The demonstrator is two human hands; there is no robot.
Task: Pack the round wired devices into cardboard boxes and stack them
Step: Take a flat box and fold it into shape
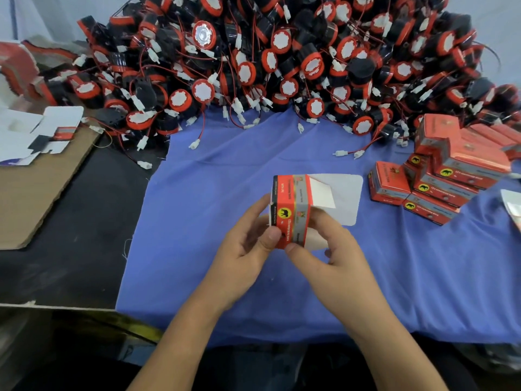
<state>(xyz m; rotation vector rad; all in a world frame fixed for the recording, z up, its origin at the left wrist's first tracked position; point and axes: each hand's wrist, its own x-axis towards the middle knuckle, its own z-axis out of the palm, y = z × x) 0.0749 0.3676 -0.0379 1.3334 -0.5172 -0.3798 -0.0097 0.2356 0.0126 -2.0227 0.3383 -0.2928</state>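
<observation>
Because it is thin printed card like the flat blanks (42, 131) at the left edge, the cardboard box (290, 213) at centre frame should be light and easily crushed. The round wired devices (253, 66) heaped along the top look rigid, and are best lifted by the body. The left hand (248, 244) pinches the box's lower corner and the right hand (332, 244) curls round its side. Packed boxes (439, 179) are stacked at right.

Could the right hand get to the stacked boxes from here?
Probably yes: only blue cloth lies between the right hand and the stacked boxes. But it and the left hand grip an open box, so it is occupied.
</observation>
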